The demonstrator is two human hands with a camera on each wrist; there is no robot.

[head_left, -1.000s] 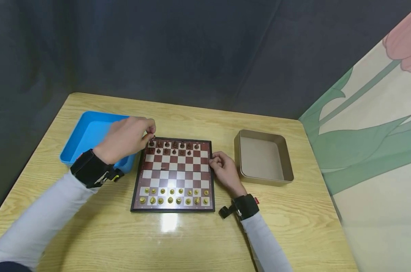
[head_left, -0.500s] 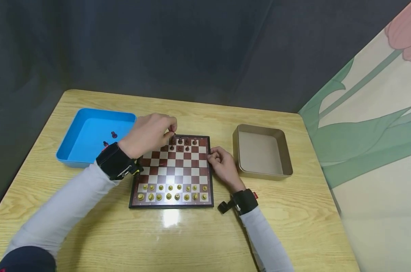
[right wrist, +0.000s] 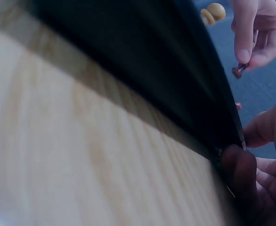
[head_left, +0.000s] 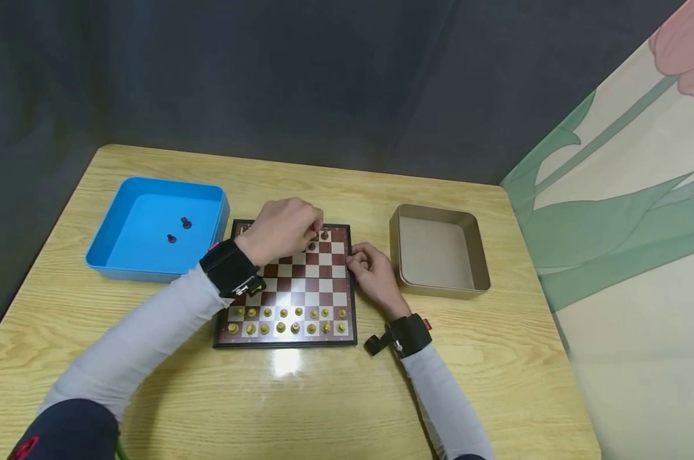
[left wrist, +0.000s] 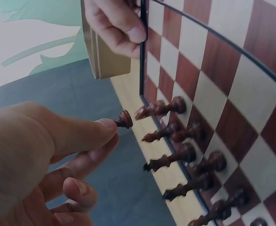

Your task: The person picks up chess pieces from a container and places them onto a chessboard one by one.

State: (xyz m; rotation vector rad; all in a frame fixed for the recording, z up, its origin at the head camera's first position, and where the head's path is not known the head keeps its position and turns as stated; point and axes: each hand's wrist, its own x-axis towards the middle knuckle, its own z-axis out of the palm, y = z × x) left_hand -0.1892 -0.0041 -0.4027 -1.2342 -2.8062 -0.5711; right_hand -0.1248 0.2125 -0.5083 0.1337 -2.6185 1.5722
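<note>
My left hand is over the far rows of the chessboard, toward their right end. Between thumb and forefinger it pinches a small dark red chess piece, base outward, its top hidden by the fingers. Beneath it, other dark red pieces stand in two rows, partly covered by the hand in the head view. Gold pieces fill two rows on the near side. At the board's right edge, my right hand grips the black rim with thumb and curled fingers.
A blue tray left of the board holds two dark chess pieces lying loose. To the right stands a brown rectangular tin. A dark curtain hangs behind the wooden table.
My left hand has travelled right along the far rows, from the board's far left corner toward its right end. The blue tray came into fuller view. My right hand stayed at the edge.
</note>
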